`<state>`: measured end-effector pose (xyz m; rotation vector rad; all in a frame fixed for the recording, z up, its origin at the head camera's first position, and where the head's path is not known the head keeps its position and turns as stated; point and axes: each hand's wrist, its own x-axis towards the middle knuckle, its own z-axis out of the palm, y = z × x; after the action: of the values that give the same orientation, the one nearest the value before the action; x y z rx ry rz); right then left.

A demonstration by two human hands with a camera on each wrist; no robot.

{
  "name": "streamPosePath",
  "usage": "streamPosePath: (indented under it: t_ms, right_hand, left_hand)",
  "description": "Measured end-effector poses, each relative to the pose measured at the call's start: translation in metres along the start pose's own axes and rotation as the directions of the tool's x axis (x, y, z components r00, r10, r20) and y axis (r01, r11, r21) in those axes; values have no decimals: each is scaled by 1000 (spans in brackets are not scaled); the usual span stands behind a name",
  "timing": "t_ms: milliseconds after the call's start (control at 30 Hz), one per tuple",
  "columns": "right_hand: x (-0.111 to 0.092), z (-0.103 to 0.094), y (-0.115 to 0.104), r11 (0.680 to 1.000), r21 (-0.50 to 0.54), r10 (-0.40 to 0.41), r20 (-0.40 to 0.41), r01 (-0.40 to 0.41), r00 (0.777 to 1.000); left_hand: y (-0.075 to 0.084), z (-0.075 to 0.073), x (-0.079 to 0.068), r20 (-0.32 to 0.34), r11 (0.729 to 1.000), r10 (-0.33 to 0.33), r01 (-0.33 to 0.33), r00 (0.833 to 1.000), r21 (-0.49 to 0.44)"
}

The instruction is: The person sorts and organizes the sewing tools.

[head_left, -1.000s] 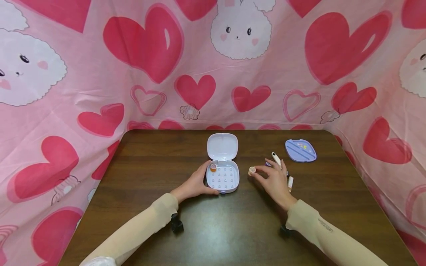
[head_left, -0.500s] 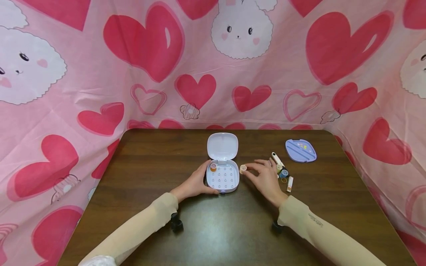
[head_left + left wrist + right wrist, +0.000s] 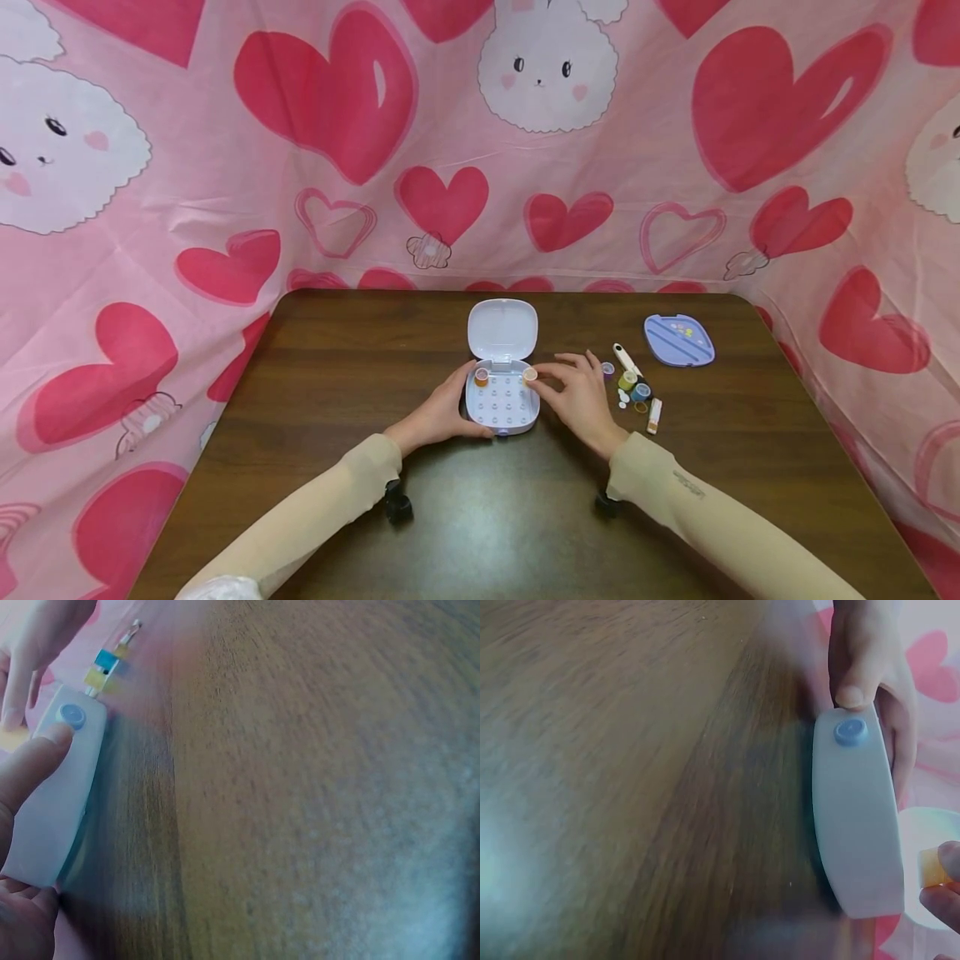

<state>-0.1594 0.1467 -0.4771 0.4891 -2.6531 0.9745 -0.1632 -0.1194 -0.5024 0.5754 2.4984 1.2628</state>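
Observation:
An open white box (image 3: 517,423) with rows of small pegs inside stands mid-table, its lid (image 3: 502,329) tipped back. My left hand (image 3: 435,417) grips its left side, thumb near the bluish front button (image 3: 850,731) and fingers round the back corner. One orange thread spool (image 3: 482,378) sits in the back left corner. Between thumb and fingertips my right hand (image 3: 579,402) pinches a pale yellow-orange thread spool (image 3: 529,375) at the box's back right corner. The right wrist view shows that spool (image 3: 933,868) in front of the white lid.
Right of the box lie a white-handled tool (image 3: 624,358), a purple spool (image 3: 607,368), a green spool (image 3: 627,381), a blue spool (image 3: 641,392) and a small white-and-orange piece (image 3: 654,415). A lavender tray (image 3: 663,348) with small bits lies farther back. Patterned pink cloth surrounds the table.
My right hand has moved left with the pinched spool, from the table right of the box to its back right corner. The left hand keeps its grip on the box.

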Motion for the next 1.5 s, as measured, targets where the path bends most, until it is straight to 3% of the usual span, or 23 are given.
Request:
streamPosePath:
  t_ms: [700,1500]
  right_hand:
    - [12,22,-14,1000,-1,-31,9,31,999]
    - [19,41,-19,999,-36,31,53,-29,998]
  left_hand:
    - [0,-2,0,8,1000,16,-16,1000,-9]
    - [1,-3,0,3,1000,18,-18,1000,-17]
